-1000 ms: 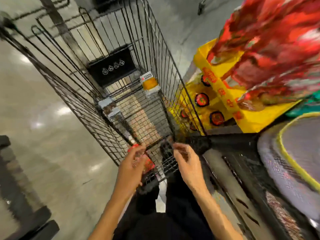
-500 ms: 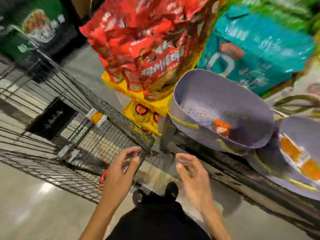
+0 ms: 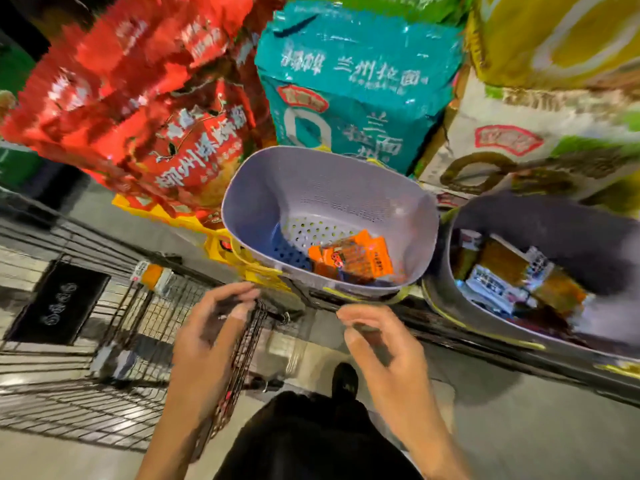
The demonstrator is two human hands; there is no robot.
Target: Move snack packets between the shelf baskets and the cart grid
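Blur smears the bags (image 3: 156,116) overhead and the cart (image 3: 104,341). The right basket (image 3: 460,216) is cut off at the frame edge, and its packets (image 3: 502,268) are hard to read. Orange packets (image 3: 349,258) lie low in the lavender basket (image 3: 263,168). One packet (image 3: 152,275) sits on the cart grid.

Left hand (image 3: 211,337): fingers loosely curled, apparently empty, in front of the cart rim; I cannot tell if it touches. Right hand (image 3: 381,344): fingers loosely bent, holding nothing.

Since half a second ago my view has swung further toward the shelf, and both hands stay raised.
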